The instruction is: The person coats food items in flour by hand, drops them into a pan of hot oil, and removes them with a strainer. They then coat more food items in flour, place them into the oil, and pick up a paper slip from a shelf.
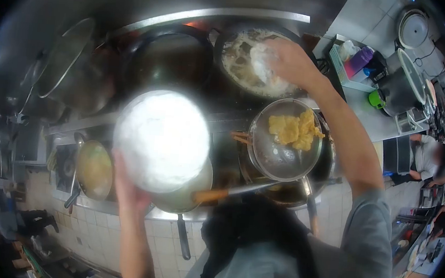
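Note:
My left hand grips the side of a round bowl filled with bright white, powdery stuff. Over the back right wok, my right hand is closed around a white-coated piece of food, low above the bubbling oil; its fingertips are partly hidden. Fried golden pieces lie in a round strainer just in front of that wok. The strainer rests over another pan.
A dark wok sits at the back left. A pan with yellowish contents stands left; another pan is partly under the bowl. A wooden-handled utensil lies in front. A basket of bottles stands right. Other people are farther off.

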`<state>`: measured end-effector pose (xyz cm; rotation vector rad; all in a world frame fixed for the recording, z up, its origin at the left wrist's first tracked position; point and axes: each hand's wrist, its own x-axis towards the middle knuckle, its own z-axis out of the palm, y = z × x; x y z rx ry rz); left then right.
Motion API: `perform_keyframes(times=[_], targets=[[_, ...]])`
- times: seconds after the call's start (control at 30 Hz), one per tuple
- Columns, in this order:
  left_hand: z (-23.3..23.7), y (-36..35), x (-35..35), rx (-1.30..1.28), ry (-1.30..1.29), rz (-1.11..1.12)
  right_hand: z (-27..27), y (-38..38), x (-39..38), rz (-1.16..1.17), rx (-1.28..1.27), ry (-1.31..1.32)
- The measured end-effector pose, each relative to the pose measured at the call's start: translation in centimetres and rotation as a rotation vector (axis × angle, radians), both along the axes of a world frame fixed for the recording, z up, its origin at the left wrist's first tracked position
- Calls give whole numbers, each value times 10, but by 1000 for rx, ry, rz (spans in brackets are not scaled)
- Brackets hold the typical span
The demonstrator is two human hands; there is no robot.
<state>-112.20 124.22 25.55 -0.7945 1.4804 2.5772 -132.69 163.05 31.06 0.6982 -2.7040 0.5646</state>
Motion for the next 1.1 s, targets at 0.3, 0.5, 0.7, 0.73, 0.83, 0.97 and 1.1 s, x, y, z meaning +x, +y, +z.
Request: perform_keyframes(times=[0.3,0.5,0.7,0.73,0.83,0.97,1.1], targets=[[11,-36,42,-46,98,230,-90,66,-39,-87,437,-281],[12,-38,51,-60,131,260,-79,85,-38,1,410,-292],[9,-52,79,-92,159,307,-70,76,-38,37,331,-330],[11,-52,85,-95,162,313,-65,65,-34,63,284,-390],[23,-47,103,-79,141,366,-77,43,-38,117,229,-377],[32,-41,130,-71,114,431,-93,24,-58,172,126,-287],[34,-41,172,-78,140,512,-91,39,-70,-200,-35,-114]])
